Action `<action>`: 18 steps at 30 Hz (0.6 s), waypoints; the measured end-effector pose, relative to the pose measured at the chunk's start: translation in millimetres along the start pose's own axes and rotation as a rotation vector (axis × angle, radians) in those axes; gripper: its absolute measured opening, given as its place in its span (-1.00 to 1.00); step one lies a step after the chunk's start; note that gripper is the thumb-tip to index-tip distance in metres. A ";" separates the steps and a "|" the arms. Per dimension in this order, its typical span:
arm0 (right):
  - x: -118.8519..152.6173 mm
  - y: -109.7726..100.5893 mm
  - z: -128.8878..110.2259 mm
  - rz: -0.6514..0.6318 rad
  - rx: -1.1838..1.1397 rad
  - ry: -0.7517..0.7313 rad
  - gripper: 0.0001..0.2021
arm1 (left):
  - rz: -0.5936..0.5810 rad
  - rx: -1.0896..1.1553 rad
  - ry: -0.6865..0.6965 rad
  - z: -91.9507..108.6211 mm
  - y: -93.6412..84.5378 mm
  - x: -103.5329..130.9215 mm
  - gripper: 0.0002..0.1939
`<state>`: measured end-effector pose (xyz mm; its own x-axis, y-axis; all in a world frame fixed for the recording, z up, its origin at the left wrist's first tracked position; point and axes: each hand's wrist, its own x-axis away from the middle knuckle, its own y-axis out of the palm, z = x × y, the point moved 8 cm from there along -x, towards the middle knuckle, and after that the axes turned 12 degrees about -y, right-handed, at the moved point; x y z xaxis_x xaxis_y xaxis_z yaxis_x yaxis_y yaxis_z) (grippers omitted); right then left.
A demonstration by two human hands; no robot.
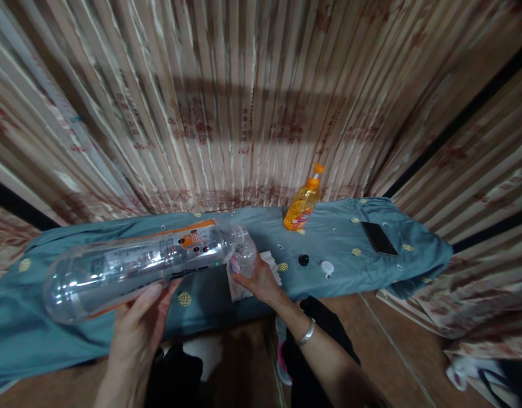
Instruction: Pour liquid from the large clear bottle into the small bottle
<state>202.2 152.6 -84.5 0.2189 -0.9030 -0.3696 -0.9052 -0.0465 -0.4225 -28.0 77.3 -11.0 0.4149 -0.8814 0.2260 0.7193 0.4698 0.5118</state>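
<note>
My left hand [144, 317] is wrapped round a large clear plastic bottle [116, 269] with an orange and grey label. The bottle lies tilted nearly level, its neck pointing right. At that neck is the mouth of a smaller clear bottle [244, 254], which my right hand [261, 279] grips from the right. Whether the two mouths touch I cannot tell. Beneath the smaller bottle a white cloth [239, 290] is spread on the covered table. To the right lie a black cap [304, 260] and a white cap [327, 267].
An orange pump bottle [303, 204] stands towards the back of the narrow table, which has a teal patterned cloth [261, 224]. A dark phone [378, 238] lies near the right end. Pleated curtains [243, 113] hang behind, with black poles at both sides.
</note>
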 end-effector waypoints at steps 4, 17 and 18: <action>0.0 0.3 -0.1 -0.016 -0.001 0.031 -0.37 | -0.008 -0.013 -0.006 -0.9 -1.0 -0.6 -0.55; 0.7 0.9 1.6 0.010 -0.022 0.013 -0.39 | -0.012 0.001 0.012 0.2 0.5 0.3 -0.58; 0.7 1.0 2.4 0.009 -0.019 0.020 -0.39 | -0.015 0.005 0.015 0.0 0.3 0.0 -0.58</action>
<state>202.2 153.0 -87.1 0.2035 -0.9119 -0.3564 -0.9139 -0.0463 -0.4033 -27.8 77.4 -10.8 0.4123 -0.8874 0.2060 0.7227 0.4563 0.5191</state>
